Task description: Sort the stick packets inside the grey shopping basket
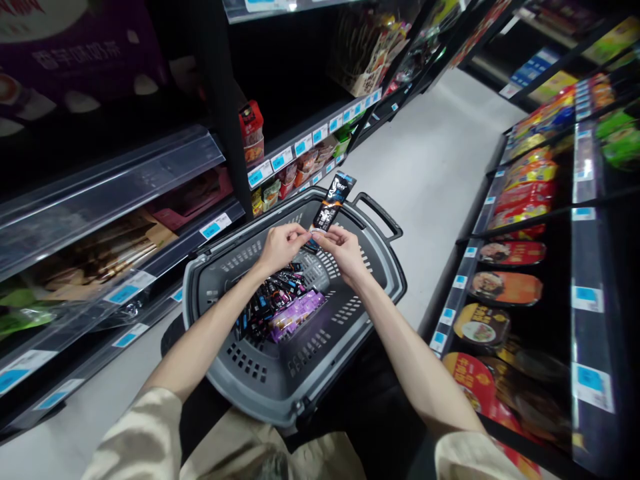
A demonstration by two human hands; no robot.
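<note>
Above the far part of a grey shopping basket (295, 417), my two hands meet at the lower end of a black snack packet (332, 203) with white print and a blue-edged top. The fingertips of my left hand (284, 245) are pinched on its near end. My right hand (343, 250) pinches the same end just beside them, its thumb against the packet. The packet points up and away from me, tilted to the right. Inside the basket lie a heap of small dark packets (270, 293) and a few purple packets (299, 315).
Shelves with price tags run along the left, holding a red bag (251, 127) and a box of packets (363, 63). Low racks on the right hold instant-meal bowls (483, 325) and bagged noodles (525, 193). The basket handle (380, 213) sticks out toward the grey aisle floor (425, 147).
</note>
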